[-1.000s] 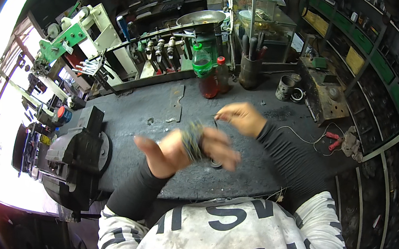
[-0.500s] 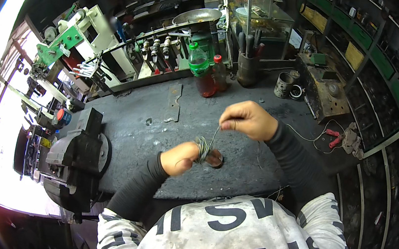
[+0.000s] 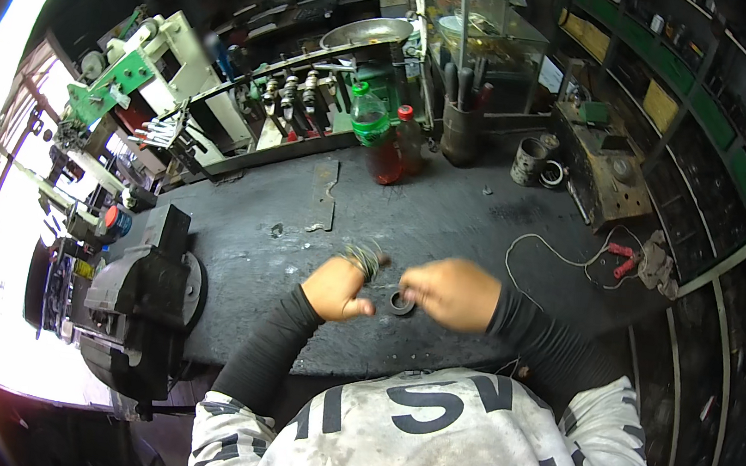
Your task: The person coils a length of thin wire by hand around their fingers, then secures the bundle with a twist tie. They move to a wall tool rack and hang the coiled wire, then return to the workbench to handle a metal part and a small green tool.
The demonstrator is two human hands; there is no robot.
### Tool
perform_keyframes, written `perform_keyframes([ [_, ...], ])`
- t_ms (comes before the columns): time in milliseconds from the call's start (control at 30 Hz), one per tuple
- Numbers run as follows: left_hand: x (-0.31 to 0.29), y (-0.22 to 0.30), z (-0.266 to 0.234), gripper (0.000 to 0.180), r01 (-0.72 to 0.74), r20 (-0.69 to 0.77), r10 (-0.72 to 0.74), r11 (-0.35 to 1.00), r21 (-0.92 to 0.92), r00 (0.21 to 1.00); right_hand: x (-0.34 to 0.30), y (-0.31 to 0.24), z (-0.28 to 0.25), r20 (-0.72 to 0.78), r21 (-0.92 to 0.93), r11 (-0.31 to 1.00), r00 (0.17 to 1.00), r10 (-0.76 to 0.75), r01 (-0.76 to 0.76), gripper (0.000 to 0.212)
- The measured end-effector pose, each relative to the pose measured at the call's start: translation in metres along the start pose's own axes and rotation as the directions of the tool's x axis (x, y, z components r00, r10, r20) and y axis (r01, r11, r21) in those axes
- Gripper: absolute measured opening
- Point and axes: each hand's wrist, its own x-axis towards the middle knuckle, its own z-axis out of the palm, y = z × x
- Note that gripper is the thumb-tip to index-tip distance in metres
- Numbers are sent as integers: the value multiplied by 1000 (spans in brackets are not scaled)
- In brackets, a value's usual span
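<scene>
Several loops of thin grey-green cord (image 3: 366, 260) are wound around the fingers of my left hand (image 3: 333, 289), its thumb standing out toward me. Whether the cord is wire or string I cannot tell. Past the loops a small brownish tip shows, too unclear to name. My right hand (image 3: 454, 294), smeared a little by motion, has its fingers pinched together close to the left one. A pale strand runs from the loops toward those fingertips. Just under them a small dark ring (image 3: 400, 304) lies on the dark workbench (image 3: 243, 301).
A black bench vise (image 3: 141, 298) stands at the left edge. Toward the back are a green-capped bottle (image 3: 372, 126), a red-capped bottle (image 3: 409, 135), a tool holder (image 3: 462, 132) and a metal cup (image 3: 528, 162). A flat metal plate (image 3: 324, 194) lies mid-bench; a pale cable (image 3: 549, 242) trails at right.
My right hand has come down and toward me from above the loops, and the strand no longer stands upright. My left hand has turned, its thumb now spread, and the loops sit slightly farther left.
</scene>
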Motion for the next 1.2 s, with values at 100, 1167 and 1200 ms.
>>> perform_keyframes([
  [100, 12, 29, 11, 101, -131, 141, 192, 923, -361, 971, 22, 21, -43, -7, -54, 940, 941, -338, 337, 10],
  [1167, 89, 46, -6, 105, -79, 157, 76, 997, 14, 985, -74, 2, -46, -58, 296, 953, 995, 85, -64, 17],
  [1200, 86, 39, 4, 106, -80, 293, 94, 995, -56, 951, -77, 0, -66, -34, 300, 949, 993, 113, -97, 15],
])
